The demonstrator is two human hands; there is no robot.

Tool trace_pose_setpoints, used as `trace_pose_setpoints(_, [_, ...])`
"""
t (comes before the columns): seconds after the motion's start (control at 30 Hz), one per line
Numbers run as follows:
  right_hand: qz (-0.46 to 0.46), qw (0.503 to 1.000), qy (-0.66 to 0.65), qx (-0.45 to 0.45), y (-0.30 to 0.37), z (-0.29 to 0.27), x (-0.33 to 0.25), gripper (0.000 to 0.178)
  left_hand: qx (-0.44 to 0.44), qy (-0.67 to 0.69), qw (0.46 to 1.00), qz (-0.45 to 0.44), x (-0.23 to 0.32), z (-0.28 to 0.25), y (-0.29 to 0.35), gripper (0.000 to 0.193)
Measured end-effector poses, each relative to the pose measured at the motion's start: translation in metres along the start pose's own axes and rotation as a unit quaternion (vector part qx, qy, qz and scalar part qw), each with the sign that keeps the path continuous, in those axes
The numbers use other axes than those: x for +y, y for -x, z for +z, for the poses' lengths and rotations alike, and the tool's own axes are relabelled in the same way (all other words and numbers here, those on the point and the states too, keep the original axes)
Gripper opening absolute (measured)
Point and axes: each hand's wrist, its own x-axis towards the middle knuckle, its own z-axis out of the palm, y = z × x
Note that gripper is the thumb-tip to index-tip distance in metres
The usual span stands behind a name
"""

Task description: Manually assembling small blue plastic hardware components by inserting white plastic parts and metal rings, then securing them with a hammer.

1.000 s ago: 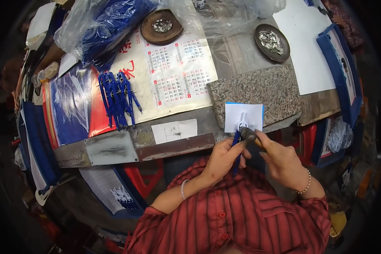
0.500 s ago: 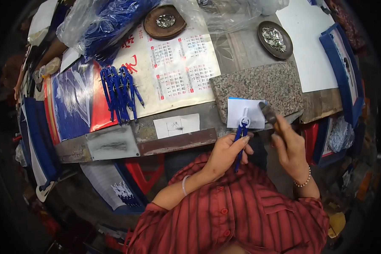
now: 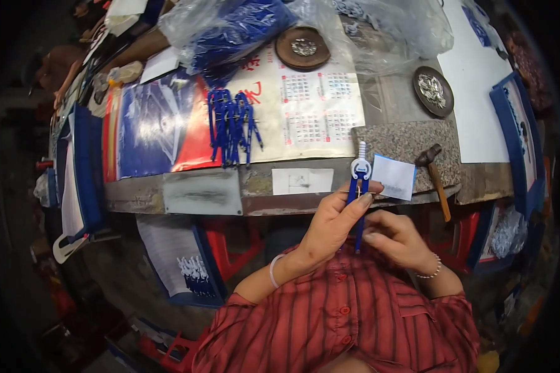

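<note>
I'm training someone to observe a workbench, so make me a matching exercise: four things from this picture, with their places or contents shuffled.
1. hammer
2. blue-and-white tool
3. bunch of blue parts
4. brown dish at the right

A. held in the left hand
B. resting partly on the stone slab
C. holding small metal pieces
D. lying on the printed sheets

Pairs: 1-B, 2-A, 3-D, 4-C.
</note>
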Motion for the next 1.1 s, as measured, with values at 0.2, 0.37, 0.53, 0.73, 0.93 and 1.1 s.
trace_pose_setpoints(0.2, [0.017,0.986,-0.166,-0.027,-0.023,0.036,-0.005,0.017,0.008,-0.106,0.990,0.088,0.014,-0.020,0.031,0.030])
trace_pose_setpoints(0.37, [0.061,0.988,-0.128,-0.064,-0.030,0.043,-0.006,0.017,0.056,-0.163,0.981,0.085,0.017,-0.045,0.059,0.026])
trace_pose_setpoints(0.53, [0.048,0.993,-0.083,-0.075,-0.031,0.054,-0.009,0.015,0.094,-0.175,0.975,0.097,0.014,-0.050,0.070,0.026])
trace_pose_setpoints(0.73, [0.024,0.998,-0.007,-0.063,-0.033,0.065,-0.012,0.016,0.111,-0.344,0.915,0.181,0.027,-0.053,0.078,0.024])
trace_pose_setpoints(0.93, [0.033,0.994,-0.081,-0.058,-0.032,0.073,-0.015,0.017,0.103,-0.342,0.919,0.165,0.033,-0.055,0.076,0.021])
trace_pose_setpoints(1.1, [0.044,0.987,-0.153,-0.033,-0.021,0.061,-0.010,0.018,0.048,-0.234,0.968,0.072,0.032,-0.046,0.059,0.020])
